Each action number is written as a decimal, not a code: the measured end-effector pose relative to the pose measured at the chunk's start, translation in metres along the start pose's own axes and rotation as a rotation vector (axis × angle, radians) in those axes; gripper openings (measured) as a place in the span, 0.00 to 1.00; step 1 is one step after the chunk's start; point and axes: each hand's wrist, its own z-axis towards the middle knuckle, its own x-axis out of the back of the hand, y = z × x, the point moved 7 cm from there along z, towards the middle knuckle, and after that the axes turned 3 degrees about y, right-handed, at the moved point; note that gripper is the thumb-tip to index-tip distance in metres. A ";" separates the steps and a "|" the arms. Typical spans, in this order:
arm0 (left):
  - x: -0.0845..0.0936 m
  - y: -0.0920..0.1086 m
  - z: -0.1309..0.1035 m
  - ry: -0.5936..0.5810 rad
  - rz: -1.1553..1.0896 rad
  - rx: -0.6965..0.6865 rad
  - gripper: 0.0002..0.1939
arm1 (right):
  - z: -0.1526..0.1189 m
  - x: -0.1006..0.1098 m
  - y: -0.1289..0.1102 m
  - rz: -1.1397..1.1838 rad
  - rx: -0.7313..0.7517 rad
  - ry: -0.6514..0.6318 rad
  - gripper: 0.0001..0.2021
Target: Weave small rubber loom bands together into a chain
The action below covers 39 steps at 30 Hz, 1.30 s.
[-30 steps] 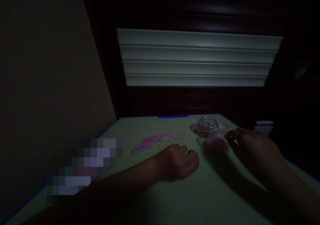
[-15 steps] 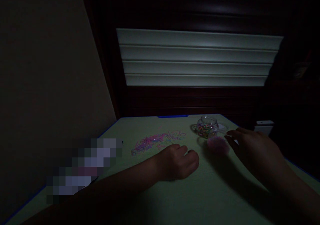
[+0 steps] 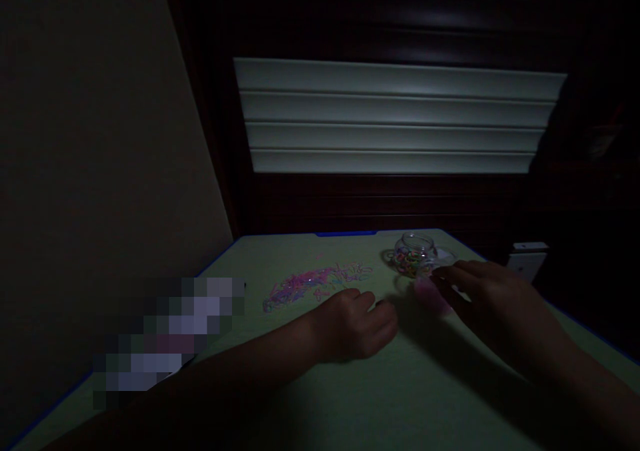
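Lying under the right hand's fingers (image 3: 445,279): pink pompom (image 3: 429,294).

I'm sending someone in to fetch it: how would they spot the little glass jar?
Start at the pale green table with blue edging and look to its far right corner. There stands the small round clear glass jar, just beyond the right hand. Unlike the loose pink bands scattered to its left, its multicoloured bands are contained.

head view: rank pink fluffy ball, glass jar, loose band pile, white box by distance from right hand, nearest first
1. pink fluffy ball: under the right hand fingers; contact unclear.
2. glass jar: just beyond the ball, toward the table's far edge.
3. white box: off the table's right edge.
4. loose band pile: far left, beyond the left hand.
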 end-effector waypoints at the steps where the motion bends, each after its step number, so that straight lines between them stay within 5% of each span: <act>1: 0.000 0.000 0.000 -0.001 0.001 0.001 0.06 | 0.000 0.001 -0.005 0.026 0.037 0.014 0.10; 13: -0.001 -0.002 0.001 -0.015 -0.006 0.017 0.05 | -0.001 -0.012 -0.011 0.179 0.080 -0.061 0.09; 18: -0.008 -0.005 0.002 -0.114 -0.003 0.057 0.06 | 0.001 -0.015 -0.016 0.220 0.101 -0.126 0.10; 28: -0.039 -0.037 -0.015 -0.551 0.022 0.544 0.09 | -0.002 -0.020 -0.013 0.234 0.087 -0.179 0.10; 39: -0.045 -0.041 -0.025 -0.550 -0.065 0.600 0.08 | 0.001 -0.016 -0.015 0.236 0.081 -0.185 0.09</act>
